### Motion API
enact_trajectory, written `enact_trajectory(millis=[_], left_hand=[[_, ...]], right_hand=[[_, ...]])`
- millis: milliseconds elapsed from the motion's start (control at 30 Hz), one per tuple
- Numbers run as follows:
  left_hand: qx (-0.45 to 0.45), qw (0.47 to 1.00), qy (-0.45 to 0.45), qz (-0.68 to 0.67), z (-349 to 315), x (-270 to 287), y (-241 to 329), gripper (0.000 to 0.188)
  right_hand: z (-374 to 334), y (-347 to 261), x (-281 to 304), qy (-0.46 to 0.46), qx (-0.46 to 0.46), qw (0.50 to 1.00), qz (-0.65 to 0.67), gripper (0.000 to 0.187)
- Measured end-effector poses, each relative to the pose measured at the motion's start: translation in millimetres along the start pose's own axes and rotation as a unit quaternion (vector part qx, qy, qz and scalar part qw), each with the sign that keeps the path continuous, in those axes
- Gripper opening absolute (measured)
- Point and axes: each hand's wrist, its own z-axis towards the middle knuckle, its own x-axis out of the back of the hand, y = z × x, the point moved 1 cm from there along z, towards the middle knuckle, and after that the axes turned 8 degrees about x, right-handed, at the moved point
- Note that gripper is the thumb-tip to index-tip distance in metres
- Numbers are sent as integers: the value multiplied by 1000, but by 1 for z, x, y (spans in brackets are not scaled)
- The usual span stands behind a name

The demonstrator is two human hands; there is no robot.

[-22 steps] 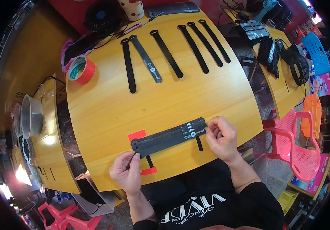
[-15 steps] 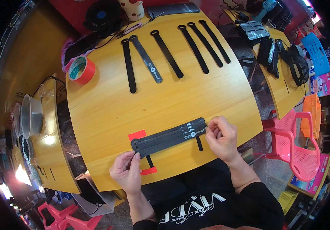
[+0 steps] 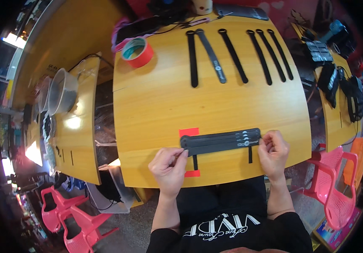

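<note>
The left hand [image 3: 168, 168] had thumb and finger pinched on the left end of an overlapping stack of dark strap ties [image 3: 217, 144]; the right hand [image 3: 274, 152] pinched the other end. The stack lay near the wooden surface's [image 3: 206, 105] front edge, across two narrow black strips [image 3: 250, 156], beside red tape pieces [image 3: 192, 173]. Six loop-ended straps [image 3: 234, 59] lay farther back, right of a red tape roll [image 3: 144, 58].
</note>
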Motion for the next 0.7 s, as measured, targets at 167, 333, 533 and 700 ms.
enact_trajectory(millis=[167, 333, 533, 700], left_hand=[[-14, 1000, -10, 4, 0, -1, 1, 11], [-37, 999, -5, 24, 0, -1, 7, 12], [-32, 999, 1, 27, 2, -2, 7, 14], [-28, 999, 1, 18, 1, -2, 5, 13]], right_hand=[[0, 1, 0, 6, -2, 1000, -7, 17], [-1, 4, -3, 5, 0, 1000, -4, 18], [-2, 4, -3, 8, -8, 1000, -1, 18], [-3, 5, -2, 9, 1, 1000, -11, 19]])
